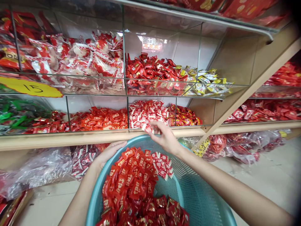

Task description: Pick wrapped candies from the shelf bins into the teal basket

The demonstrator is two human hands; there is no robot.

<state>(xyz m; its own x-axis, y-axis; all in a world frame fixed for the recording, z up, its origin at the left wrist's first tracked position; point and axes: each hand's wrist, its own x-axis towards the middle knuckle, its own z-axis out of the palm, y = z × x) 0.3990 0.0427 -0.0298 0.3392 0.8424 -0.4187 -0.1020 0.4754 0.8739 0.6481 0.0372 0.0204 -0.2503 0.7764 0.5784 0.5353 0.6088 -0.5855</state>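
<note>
A teal plastic basket (199,188) stands in front of me, holding orange-red wrapped candies (127,175), a small pile of red-and-white wrapped candies (162,164) and dark red shiny candies (150,210). Against the basket's left rim rests my left hand (110,152), gripping the edge; its fingertips are partly hidden. Over the basket's far rim, my right hand (164,135) pinches a red-and-white wrapped candy (147,128). Just beyond it lies a shelf bin of the same red-and-white candies (149,111).
Clear dividers part the shelf bins. Red candies (152,70) and yellow-white packets (209,78) fill upper bins, near a yellow price tag (30,87) reading 15. A wooden shelf edge (58,140) runs behind the basket. Plastic bags (42,166) lie below, above the tiled floor.
</note>
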